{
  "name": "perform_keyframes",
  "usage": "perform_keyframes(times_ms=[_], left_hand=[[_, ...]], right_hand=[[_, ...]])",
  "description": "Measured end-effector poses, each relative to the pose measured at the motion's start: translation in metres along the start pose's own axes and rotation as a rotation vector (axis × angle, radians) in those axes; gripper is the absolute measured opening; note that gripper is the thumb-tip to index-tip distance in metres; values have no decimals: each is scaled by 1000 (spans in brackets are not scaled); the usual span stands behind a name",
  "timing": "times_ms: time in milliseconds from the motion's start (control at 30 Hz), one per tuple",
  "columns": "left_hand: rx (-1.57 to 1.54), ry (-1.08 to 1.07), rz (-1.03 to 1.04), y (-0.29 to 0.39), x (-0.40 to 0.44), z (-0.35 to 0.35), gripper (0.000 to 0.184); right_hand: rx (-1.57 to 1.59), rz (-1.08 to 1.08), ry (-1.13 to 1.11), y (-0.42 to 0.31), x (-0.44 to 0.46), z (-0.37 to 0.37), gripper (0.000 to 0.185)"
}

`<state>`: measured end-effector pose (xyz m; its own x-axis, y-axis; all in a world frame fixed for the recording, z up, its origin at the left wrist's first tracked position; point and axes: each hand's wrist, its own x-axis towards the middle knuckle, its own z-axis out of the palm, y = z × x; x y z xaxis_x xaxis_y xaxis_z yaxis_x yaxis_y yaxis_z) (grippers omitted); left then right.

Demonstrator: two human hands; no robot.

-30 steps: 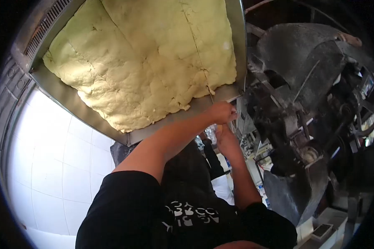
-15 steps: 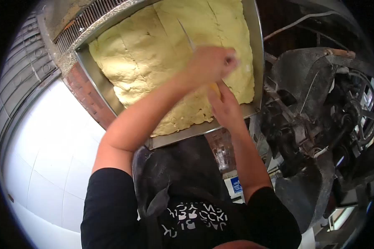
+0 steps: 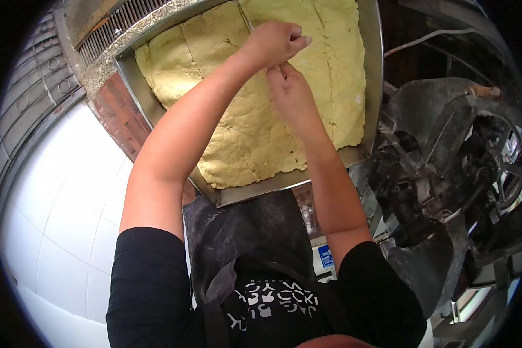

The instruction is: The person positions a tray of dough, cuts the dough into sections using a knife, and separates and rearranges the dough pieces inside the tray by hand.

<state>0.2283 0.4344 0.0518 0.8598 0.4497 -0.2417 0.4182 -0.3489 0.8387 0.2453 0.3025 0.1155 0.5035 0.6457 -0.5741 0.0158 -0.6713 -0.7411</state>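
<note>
Closest in, a black shirt (image 3: 148,278) and dark apron (image 3: 246,226), with bare forearms (image 3: 330,180) stretched forward over the near wall of a metal tray (image 3: 261,187). Just inside that wall, a strip of bare metal, then the ragged near edge of a yellow dough (image 3: 255,133), thick, lying flat and filling most of the tray.

Farther over the dough, the right hand (image 3: 293,95), closed on the near end of a knife (image 3: 247,20). Just beyond, almost touching, the left hand (image 3: 272,43), curled tight over the same knife, with only a sliver of thin blade showing past the knuckles. Cannot tell exactly where handle meets blade under the fingers.

Long lines across the dough on either side of the hands, cracks near the edges. Judging by those, soft, dense and heavy in bulk, likely weak under its own weight and apt to tear or cling. Best not lifted by a bare edge; better carried by opposite walls of the tray, stiff and perhaps smooth to the grip. For the knife, light and thin by the look of it, safest held by the handle.

Beyond the tray, red bricks (image 3: 122,113) and a dark grate (image 3: 113,26); off right, a blackened machine (image 3: 441,174).
</note>
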Motion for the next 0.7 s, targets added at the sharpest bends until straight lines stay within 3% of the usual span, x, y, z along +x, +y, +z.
perform_keyframes(times_ms=[67, 167, 267, 367, 467, 533, 567, 600, 700], left_hand=[[-21, -26, -43, 3, 4, -9, 52], [-12, -27, 9, -35, 20, -1, 52], [-98, -128, -153, -37, 23, 1, 53], [197, -197, -63, -39, 16, 14, 51], [369, -228, 63, -26, -25, 54, 42], [185, -305, -61, -3, -72, 102, 33], [211, -320, 20, -10, -97, 146, 28], [122, -402, -62, 17, -123, 158, 27], [-147, -385, 3, 46, -194, 229, 30]], right_hand=[[-2, 32, -45, -4, 12, -5, 38], [-360, -168, -67, 3, 38, 8, 38], [-244, -66, -60, 6, 41, 9, 38], [-381, -134, -42, 25, 20, 19, 39], [-437, -61, -68, 78, -20, 22, 43], [-302, 248, -75, 77, -80, 3, 44], [-321, 310, -88, 85, -110, -6, 46], [-343, 369, -101, 102, -142, -12, 47], [-320, 373, -104, 161, -227, -28, 48]])
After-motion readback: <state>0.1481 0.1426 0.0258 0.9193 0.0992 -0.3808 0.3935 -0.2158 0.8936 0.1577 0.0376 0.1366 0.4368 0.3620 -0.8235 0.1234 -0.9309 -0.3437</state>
